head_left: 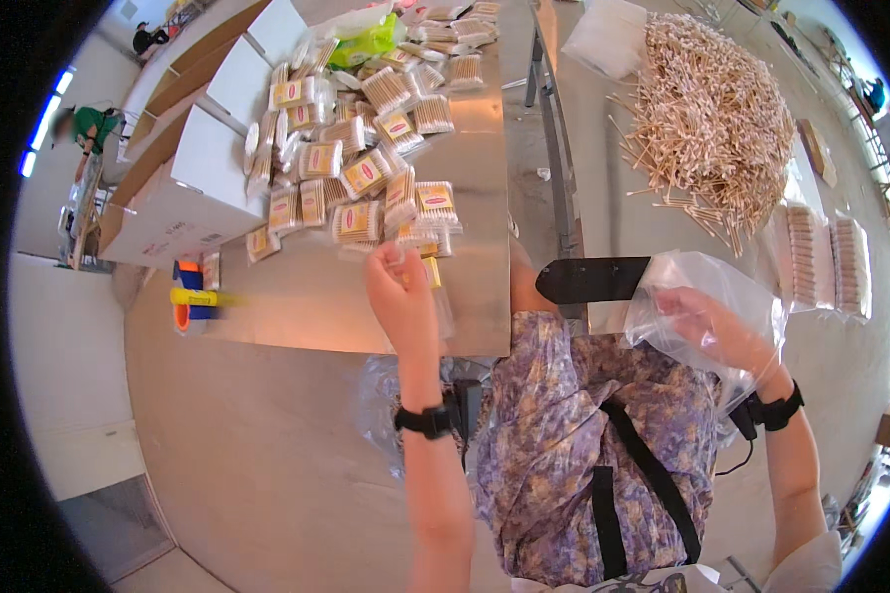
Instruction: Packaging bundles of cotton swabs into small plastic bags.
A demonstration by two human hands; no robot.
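My left hand (401, 296) is closed, its fingertips at the near edge of a pile of clear-wrapped cotton swab packs (368, 173) with yellow labels. One pack (431, 272) shows beside its fingers; the hand hides whatever is between them. Around my right hand (707, 321) is a large clear plastic bag (756, 296); the fingers are bent inside it and grip the film. A flat black strip with a rounded end (593, 281) juts leftward from beside the bag.
Loose cotton swabs (712, 119) form a heap on the right table, with bundled packs (803, 257) nearer me. White cartons (193, 188) line the left table's far left side. A yellow-and-blue tape dispenser (196, 296) sits at its edge. A gap (544, 178) separates the tables. Another person (94, 128) is far left.
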